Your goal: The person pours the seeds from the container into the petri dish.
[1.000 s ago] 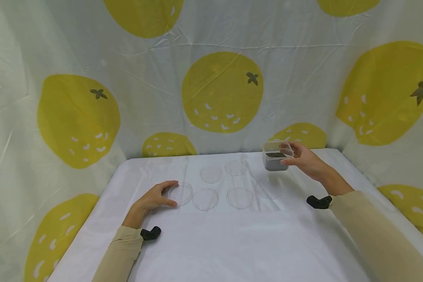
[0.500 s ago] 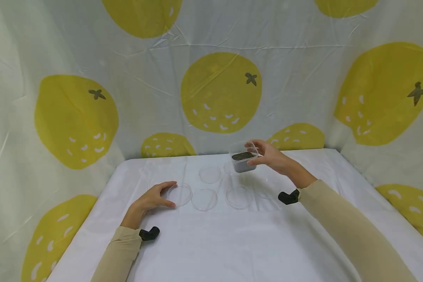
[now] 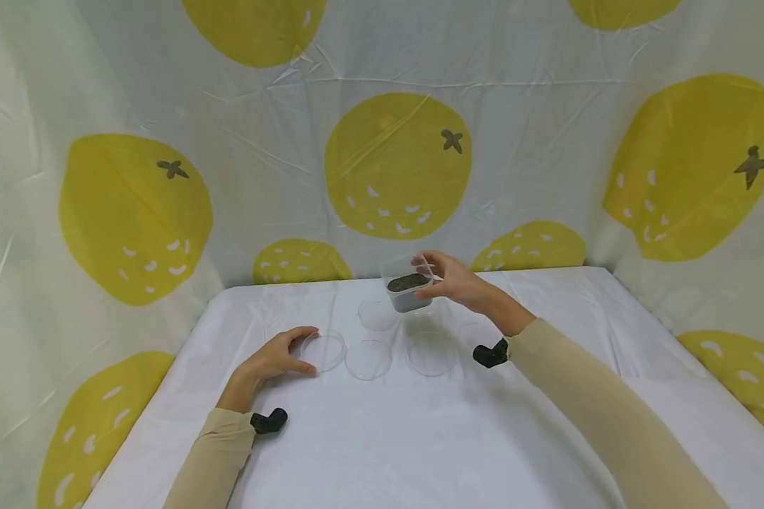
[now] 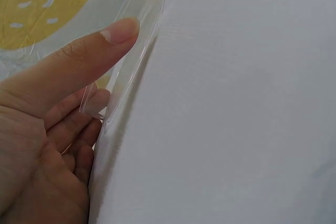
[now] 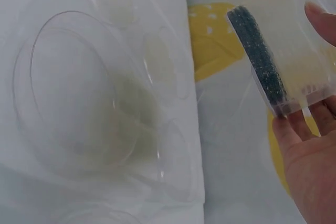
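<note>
"What's changed?"

"My right hand (image 3: 455, 284) has brought the tub (image 3: 410, 302) leftward, in over the other dishes (image 3: 368, 360). It's up off the table (image 3: 369, 438) and leans a little. My left hand (image 3: 283, 353) stays at the leftmost dish (image 3: 322, 351)."

"Meaning what for the work?"

"I'd judge I'm carrying, not pouring: the grains (image 3: 407, 282) sit in the tub, and I see none in the dishes."

"And your fingers?"

"On the right they pinch the tub, thumb on one wall, fingertips on another. On the left, thumb and fingers curve round the dish and hold it."

"Does one view show all that?"

"No. From my head, the leftmost dish is a faint ring between my fingertips. My left wrist shows its clear wall, thumb laid against it, fingertips behind. My right wrist shows the grains as a dark band low in the tub, bare wall above, and one more dish (image 5: 73, 95) close up. How hard I press, I can't tell."
</note>
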The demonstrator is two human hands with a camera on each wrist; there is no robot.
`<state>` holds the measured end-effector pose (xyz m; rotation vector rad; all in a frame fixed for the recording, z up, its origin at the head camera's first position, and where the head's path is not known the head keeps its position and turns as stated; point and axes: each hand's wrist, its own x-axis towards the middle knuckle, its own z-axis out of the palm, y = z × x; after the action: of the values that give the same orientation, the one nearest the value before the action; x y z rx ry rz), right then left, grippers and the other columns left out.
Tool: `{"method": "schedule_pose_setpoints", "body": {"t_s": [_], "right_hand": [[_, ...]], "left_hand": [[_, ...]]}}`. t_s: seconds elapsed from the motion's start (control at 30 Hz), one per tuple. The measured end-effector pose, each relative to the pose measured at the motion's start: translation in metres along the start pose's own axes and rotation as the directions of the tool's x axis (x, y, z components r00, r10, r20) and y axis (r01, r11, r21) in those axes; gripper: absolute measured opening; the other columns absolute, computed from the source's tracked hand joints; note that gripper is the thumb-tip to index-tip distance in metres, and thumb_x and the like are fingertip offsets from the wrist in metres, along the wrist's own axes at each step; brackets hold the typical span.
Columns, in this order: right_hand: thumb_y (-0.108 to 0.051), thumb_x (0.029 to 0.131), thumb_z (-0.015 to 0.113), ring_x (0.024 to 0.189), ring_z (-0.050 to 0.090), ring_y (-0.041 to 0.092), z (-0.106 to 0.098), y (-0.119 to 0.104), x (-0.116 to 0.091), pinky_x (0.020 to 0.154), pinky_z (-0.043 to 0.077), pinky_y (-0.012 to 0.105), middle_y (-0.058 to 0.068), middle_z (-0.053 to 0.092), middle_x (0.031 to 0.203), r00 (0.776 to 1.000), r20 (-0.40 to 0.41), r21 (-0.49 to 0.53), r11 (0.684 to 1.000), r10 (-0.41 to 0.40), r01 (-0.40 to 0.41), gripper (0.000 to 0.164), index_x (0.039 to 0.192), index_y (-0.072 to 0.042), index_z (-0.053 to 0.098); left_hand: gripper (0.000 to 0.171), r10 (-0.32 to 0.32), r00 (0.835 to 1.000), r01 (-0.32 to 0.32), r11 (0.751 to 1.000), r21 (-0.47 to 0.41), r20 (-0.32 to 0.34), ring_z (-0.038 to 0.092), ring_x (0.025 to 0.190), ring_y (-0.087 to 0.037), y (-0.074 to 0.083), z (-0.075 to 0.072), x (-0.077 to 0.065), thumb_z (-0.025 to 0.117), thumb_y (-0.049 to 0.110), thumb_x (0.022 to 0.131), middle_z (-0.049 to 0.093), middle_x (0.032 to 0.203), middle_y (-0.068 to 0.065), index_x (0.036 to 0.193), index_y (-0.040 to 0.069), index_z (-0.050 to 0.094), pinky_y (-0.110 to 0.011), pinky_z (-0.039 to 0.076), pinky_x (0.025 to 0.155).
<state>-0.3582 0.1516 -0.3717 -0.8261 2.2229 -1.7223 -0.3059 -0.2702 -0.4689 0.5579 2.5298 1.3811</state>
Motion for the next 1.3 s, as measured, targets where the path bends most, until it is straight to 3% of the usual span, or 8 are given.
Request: {"method": "schedule_pose_setpoints", "body": {"t_s": [0.5,0.8,1.1,1.3], "right_hand": [[-0.001,0.085,0.084,0.15,0.029,0.035,0.041,0.001,0.031,0.115,0.036,0.051,0.016,0.04,0.157,0.999,0.009,-0.027,0.999,0.042,-0.042,0.087,0.157,-0.002,0.034],[0.003,0.085,0.083,0.148,0.033,0.033,0.059,0.0,0.044,0.119,0.03,0.045,0.016,0.041,0.155,1.0,0.008,-0.061,0.998,-0.007,0.007,0.084,0.155,-0.002,0.036],[0.005,0.082,0.085,0.148,0.034,0.038,0.08,-0.001,0.055,0.117,0.034,0.044,0.019,0.043,0.153,0.999,0.026,-0.096,0.995,-0.039,0.041,0.083,0.152,0.001,0.04],[0.001,0.08,0.088,0.136,0.045,0.032,0.095,0.001,0.059,0.112,0.04,0.041,0.013,0.047,0.145,0.998,0.028,-0.192,0.98,-0.047,0.052,0.084,0.151,-0.001,0.043]], "left_hand": [[0.088,-0.005,1.0,0.006,1.0,0.018,-0.015,0.028,0.15,-0.038,-0.003,-0.002,-0.003,0.097,0.013,0.071,0.051,0.15,-0.018,0.146,-0.002,0.054,-0.056,0.017,0.121],[0.085,-0.021,0.999,0.021,1.0,0.007,-0.024,0.028,0.15,-0.037,-0.003,0.0,-0.002,0.097,0.012,0.071,0.052,0.15,-0.018,0.145,0.0,0.056,-0.056,0.016,0.122],[0.087,-0.025,0.999,0.024,1.0,-0.015,-0.026,0.028,0.149,-0.036,-0.001,0.002,-0.001,0.098,0.01,0.069,0.053,0.149,-0.018,0.144,-0.001,0.056,-0.055,0.016,0.122],[0.087,-0.024,0.999,0.024,1.0,-0.015,-0.025,0.027,0.15,-0.037,0.001,0.002,-0.001,0.098,0.01,0.068,0.053,0.149,-0.018,0.144,-0.001,0.056,-0.055,0.015,0.122]]}}
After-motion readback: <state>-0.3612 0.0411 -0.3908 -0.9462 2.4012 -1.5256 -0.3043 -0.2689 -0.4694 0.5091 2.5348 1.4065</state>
